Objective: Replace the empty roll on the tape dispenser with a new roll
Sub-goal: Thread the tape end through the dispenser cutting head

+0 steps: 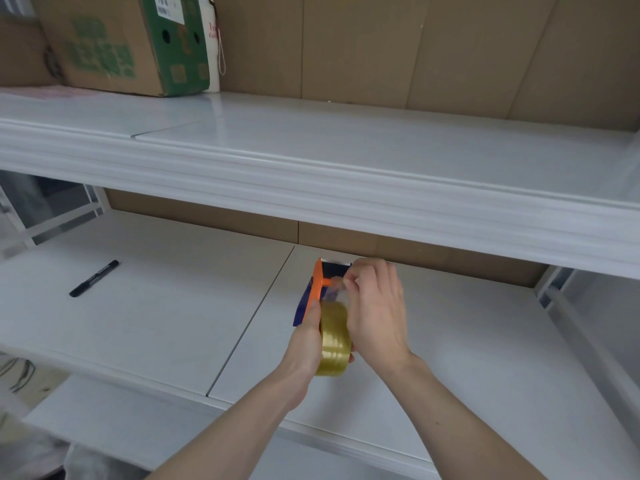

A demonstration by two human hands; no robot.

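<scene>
An orange and dark blue tape dispenser (317, 289) is held above the lower white shelf (156, 317), with a full roll of yellowish clear tape (334, 341) sitting in it. My left hand (306, 336) grips the dispenser from the left side, thumb along the orange frame. My right hand (375, 306) covers the roll's right side, and its fingertips pinch something small at the dispenser's front end, probably the loose tape end. No empty roll is in view.
A black marker (93, 278) lies on the lower shelf to the left. The upper white shelf (311, 161) juts out just above the hands. A cardboard box with green print (117, 43) stands on it at the back left. Brown cardboard lines the back.
</scene>
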